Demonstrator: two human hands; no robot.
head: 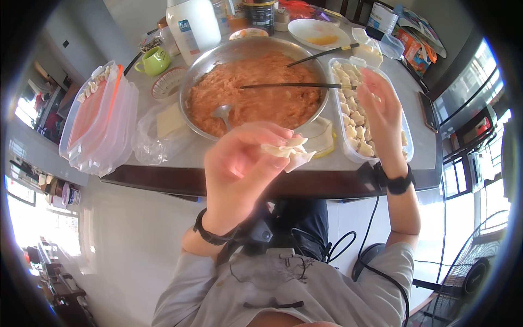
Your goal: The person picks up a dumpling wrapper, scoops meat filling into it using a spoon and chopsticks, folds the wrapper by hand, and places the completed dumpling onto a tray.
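Note:
Between its thumb and fingertips my left hand pinches a folded wonton, held above the table's front edge. My right hand is raised over a clear plastic container with rows of folded wontons. A chopstick reaches from the right hand's fingers over a large steel bowl of pinkish minced filling; whether the fingers grip it is unclear. Another chopstick rests across the bowl's rim. A metal spoon stands in the filling.
Stacked plastic containers stand at the left, near a green mug. Wrappers lie by a plastic bag. Behind are a white jug and a white plate. A phone lies at the right edge.

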